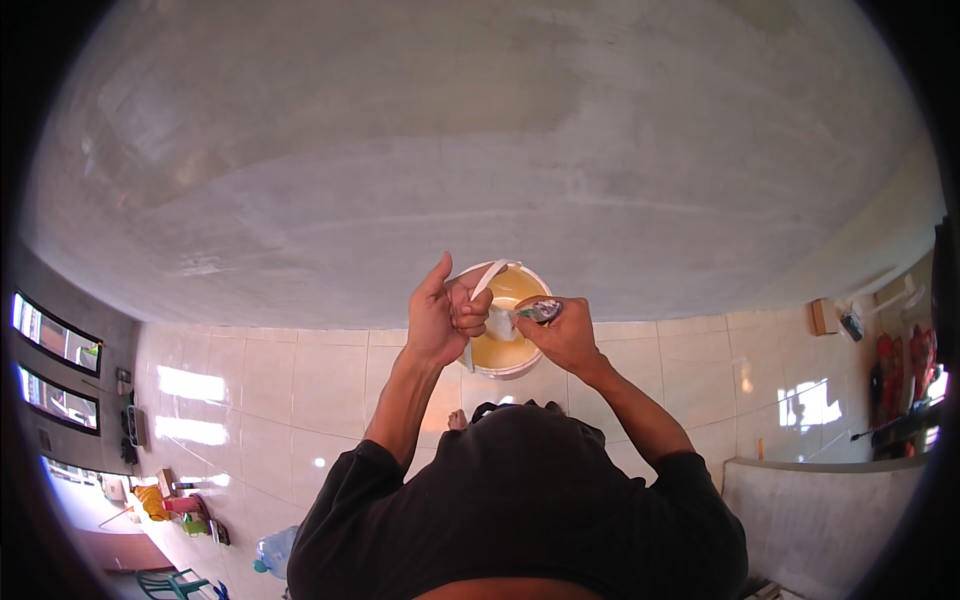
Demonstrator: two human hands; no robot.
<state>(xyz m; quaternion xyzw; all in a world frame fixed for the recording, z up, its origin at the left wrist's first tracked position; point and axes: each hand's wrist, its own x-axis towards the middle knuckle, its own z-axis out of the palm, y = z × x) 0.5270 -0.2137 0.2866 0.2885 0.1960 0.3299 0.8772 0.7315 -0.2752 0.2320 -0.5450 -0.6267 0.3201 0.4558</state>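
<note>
A round white bucket [515, 373] with a yellowish inside hangs in front of me near the wall. My left hand [445, 310] is closed around its white handle [489, 279], with the thumb pointing up. Over the bucket's right rim, my right hand [568, 333] grips what looks like a putty knife [541, 310] by its stained handle. The tool points left into the bucket, where a whitish patch [499, 325] shows at its end. Whether that patch is blade or paste I cannot tell.
A grey plastered wall [480, 170] with smoother and darker patches rises ahead. Glossy tiles [320, 385] cover the floor. Behind my left side are a clear blue water jug [275, 551] and a green chair [170, 582]. A low partition [820, 510] stands at the right.
</note>
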